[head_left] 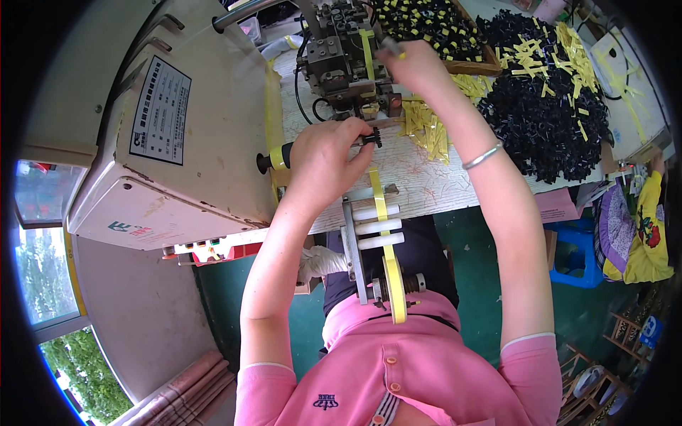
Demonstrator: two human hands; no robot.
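My left hand (pixel 323 160) is in front of the machine, thumb and fingers pinched on a small black part (pixel 374 138) with a toothed edge. My right hand (pixel 419 69) is raised beside the machine's right side, its fingers closed around something small, greyish and blurred that I cannot make out. Between and beyond my hands stands the dark metal machine (pixel 328 62), with a strip of yellow tape (pixel 367 53) running down its face. Nearer to me, a roll of yellow tape (pixel 394 287) feeds over several white rollers (pixel 380 227) on a metal bracket (pixel 353 248).
A heap of black parts (pixel 540 131) and cut yellow strips (pixel 526 57) lies at the right. Behind it, a wooden tray (pixel 472 67) holds black parts with yellow on them. Loose yellow strips (pixel 426 128) lie by the machine. A large beige cabinet (pixel 206 121) stands left.
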